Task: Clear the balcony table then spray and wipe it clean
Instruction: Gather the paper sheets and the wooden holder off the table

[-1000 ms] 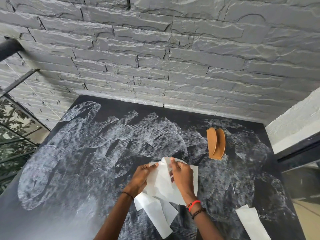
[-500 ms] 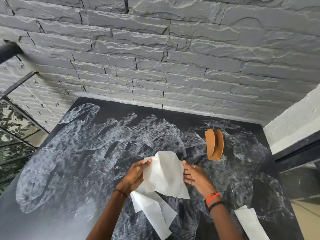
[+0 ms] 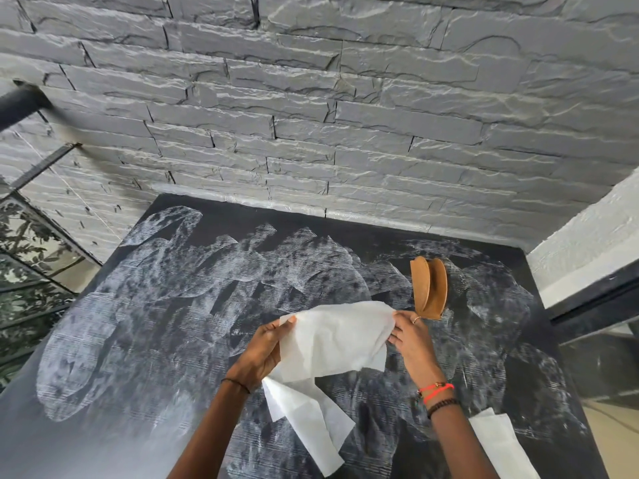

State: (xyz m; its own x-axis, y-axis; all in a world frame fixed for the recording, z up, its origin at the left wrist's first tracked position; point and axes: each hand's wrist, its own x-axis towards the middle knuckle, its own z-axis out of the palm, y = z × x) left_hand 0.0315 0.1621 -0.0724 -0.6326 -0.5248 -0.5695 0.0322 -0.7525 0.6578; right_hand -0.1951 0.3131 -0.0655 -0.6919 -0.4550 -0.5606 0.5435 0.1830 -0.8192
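The white paper towel (image 3: 332,340), bunched a second ago, is being pulled open between the pinching fingers of the left hand (image 3: 262,350) and right hand (image 3: 411,340) above the smeared balcony table's (image 3: 138,340) near edge, so fresh wiping is probably being readied.

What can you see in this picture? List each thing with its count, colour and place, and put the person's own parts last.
table: one, black with white smears, below the wall
held paper towel: one bunch, white, above the table's middle, a tail hanging down
spare paper towel: one, white, lying at the table's near right edge
napkin holder: one, brown, standing on the table's far right
stone wall: one, grey, behind the table
railing: one, black, far left
wristbands: two on the right wrist, red and dark; one dark on the left
left hand: one, gripping the held paper towel's left edge
right hand: one, pinching its right edge
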